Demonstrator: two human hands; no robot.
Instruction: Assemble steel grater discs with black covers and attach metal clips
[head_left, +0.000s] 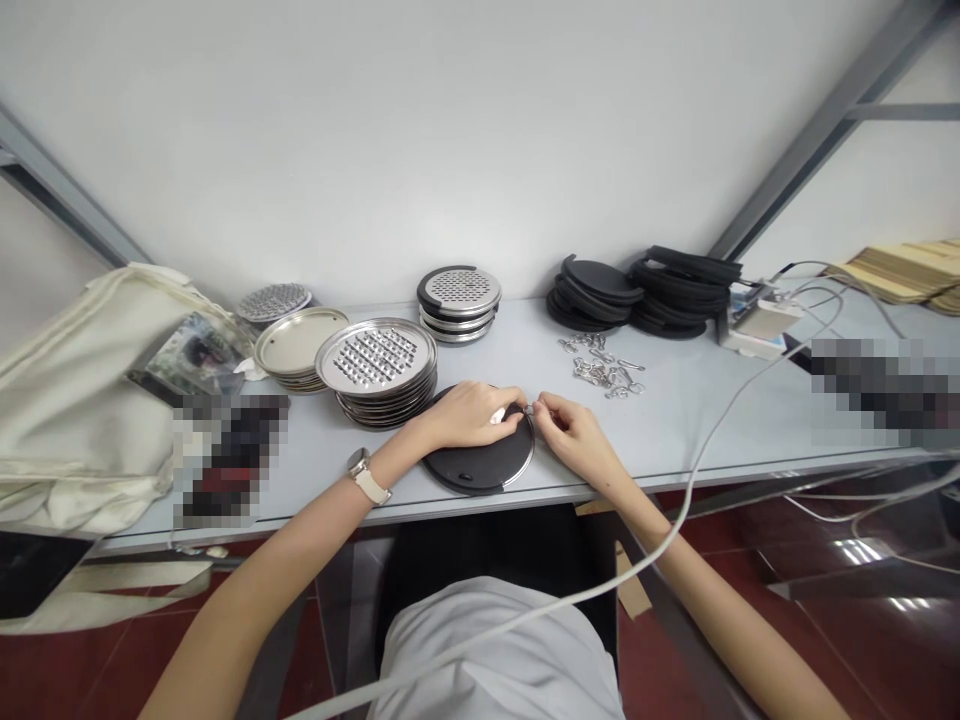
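Observation:
A round black disc (484, 462) with a thin shiny rim lies near the table's front edge. My left hand (476, 415) rests over its top, its fingers closed at the far right rim, and a small white scrap (497, 416) shows under the fingers. My right hand (568, 430) meets it there, thumb and forefinger pinching a tiny metal clip (529, 409) at the disc's edge. Most of the clip is hidden by the fingertips. Similar metal clips (600, 370) lie loose in a pile beyond my right hand.
Left of the disc stands a stack of round metal graters (375, 360), beside pale round plates (300, 345). Graters with black edging (459, 300) sit farther back. Black discs and rings (600, 290) are piled at right. A white cable (697, 470) crosses my right forearm. A cloth bag (90, 390) occupies the left end.

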